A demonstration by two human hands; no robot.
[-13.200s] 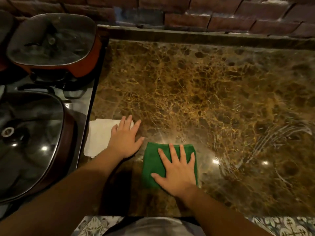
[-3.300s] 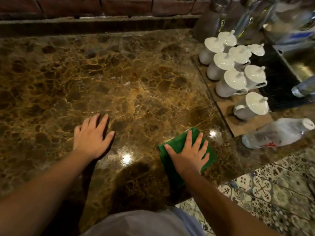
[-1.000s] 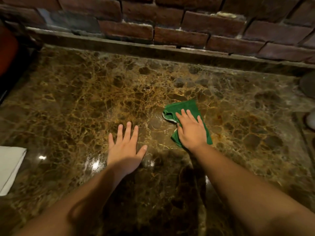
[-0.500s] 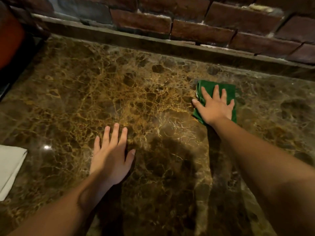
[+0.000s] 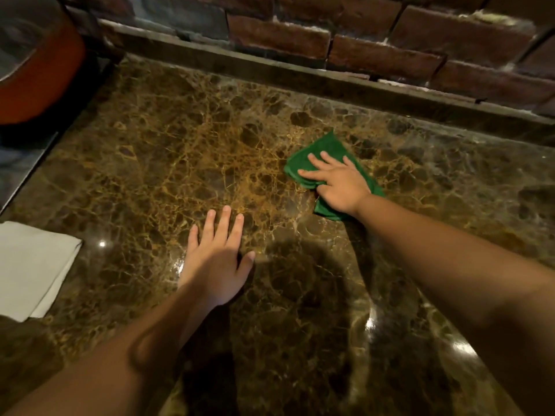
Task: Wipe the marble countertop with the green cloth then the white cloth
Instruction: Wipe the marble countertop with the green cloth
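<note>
The brown, gold-veined marble countertop fills the view. My right hand presses flat on the crumpled green cloth right of centre, fingers spread and pointing left. My left hand lies flat on the bare marble near the middle, fingers apart, holding nothing. The folded white cloth rests at the left edge, apart from both hands.
A brick wall with a low stone ledge bounds the back of the counter. An orange pot stands on the stove at the far left corner. Light glints on the marble near the front right.
My right hand has slid the green cloth leftward and toward me from near the back ledge. My left hand stays flat on the marble.
</note>
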